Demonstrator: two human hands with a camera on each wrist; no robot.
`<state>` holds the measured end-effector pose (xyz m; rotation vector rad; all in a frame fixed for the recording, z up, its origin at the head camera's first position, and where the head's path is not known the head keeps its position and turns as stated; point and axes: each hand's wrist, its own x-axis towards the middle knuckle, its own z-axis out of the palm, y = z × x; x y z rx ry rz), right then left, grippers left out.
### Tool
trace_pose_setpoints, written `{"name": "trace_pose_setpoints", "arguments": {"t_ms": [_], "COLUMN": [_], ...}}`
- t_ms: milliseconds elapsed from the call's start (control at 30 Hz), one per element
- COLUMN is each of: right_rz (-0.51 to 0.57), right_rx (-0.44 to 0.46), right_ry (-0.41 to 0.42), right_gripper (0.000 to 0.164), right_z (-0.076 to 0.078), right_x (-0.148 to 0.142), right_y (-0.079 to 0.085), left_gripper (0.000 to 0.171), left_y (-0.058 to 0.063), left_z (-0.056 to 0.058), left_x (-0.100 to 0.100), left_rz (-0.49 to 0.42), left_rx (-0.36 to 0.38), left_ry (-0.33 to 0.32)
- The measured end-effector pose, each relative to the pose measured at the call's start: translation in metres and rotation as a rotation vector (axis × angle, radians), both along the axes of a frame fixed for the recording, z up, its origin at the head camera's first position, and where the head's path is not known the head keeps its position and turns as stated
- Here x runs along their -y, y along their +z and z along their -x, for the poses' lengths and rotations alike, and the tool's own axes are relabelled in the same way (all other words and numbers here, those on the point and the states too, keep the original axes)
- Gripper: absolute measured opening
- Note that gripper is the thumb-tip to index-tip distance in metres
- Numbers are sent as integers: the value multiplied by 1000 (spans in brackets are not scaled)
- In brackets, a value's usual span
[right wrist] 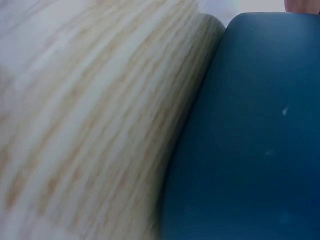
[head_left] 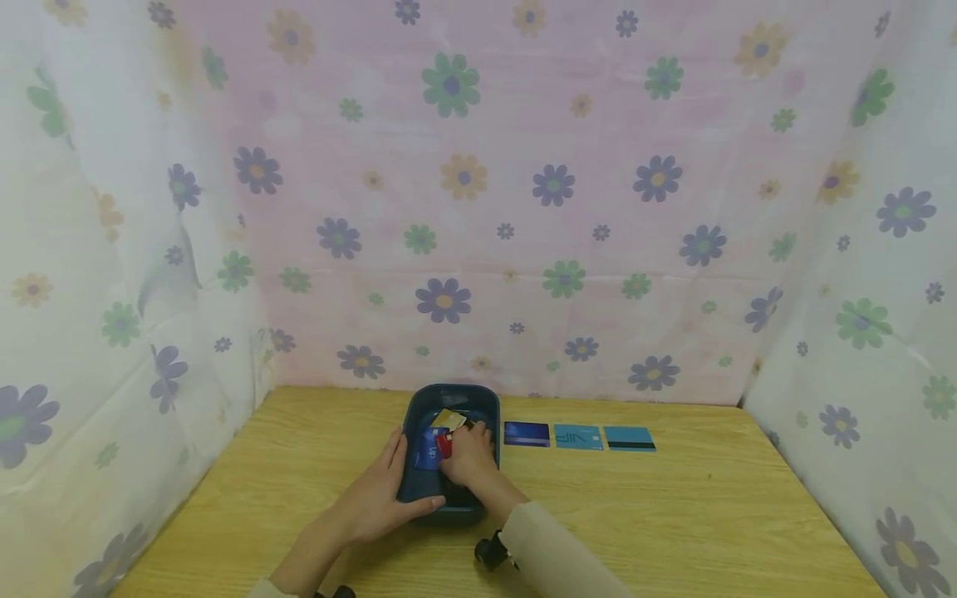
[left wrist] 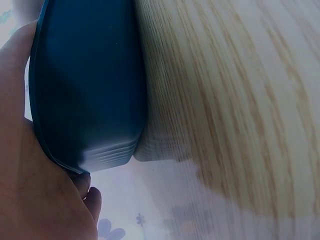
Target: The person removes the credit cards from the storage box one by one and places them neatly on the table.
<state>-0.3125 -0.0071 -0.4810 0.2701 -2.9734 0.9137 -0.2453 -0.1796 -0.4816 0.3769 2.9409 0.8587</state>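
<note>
A dark blue plastic bin (head_left: pixel 452 515) stands on the table, with several cards inside. My left hand (head_left: pixel 377 497) holds its near left corner, fingers along the outer left wall and thumb over the near rim. In the left wrist view that hand (left wrist: pixel 37 165) lies against the bin's rim (left wrist: pixel 35 95). My right hand (head_left: pixel 473 455) reaches into the bin with curled fingers and pinches a red card (head_left: pixel 444 444), partly hidden by the hand. Beside it lie a blue card (head_left: pixel 428 451) with white lettering and a yellowish card (head_left: pixel 447 418).
Right of the bin a row of cards lies flat on the wooden table (head_left: pixel 673 515): a dark blue card (head_left: pixel 527 433), a light blue card (head_left: pixel 578 437) and a blue card with a black stripe (head_left: pixel 630 438). Flowered cloth (head_left: pixel 493 208) hangs behind and at both sides.
</note>
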Motion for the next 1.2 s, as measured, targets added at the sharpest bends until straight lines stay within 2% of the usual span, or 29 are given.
{"name": "trace_pose_setpoints", "arguments": {"t_ms": [300,467,567,833,1200], "right_rz": [37,29,23,-28,18], "right_rx": [-6,-13,-8,-30,-23], "right_ry": [-37,-26,-14,62,141], "right_gripper": [52,45,43,54,39], "right_z": [1,0,1,3,3], "right_x": [1,1,1,-1,-3], "right_y": [-5,-6,-4,-2,-4], "left_gripper": [125,125,125,125,124], "left_y": [-2,-2,-1,-1,1], "left_z": [1,1,1,2,1], "left_x": [1,1,1,1,0], "left_rz": [2,2,0,14,16], "left_rx": [-2,-1,1,-1,3], "left_ry": [-7,-6,-5,-7,-7]}}
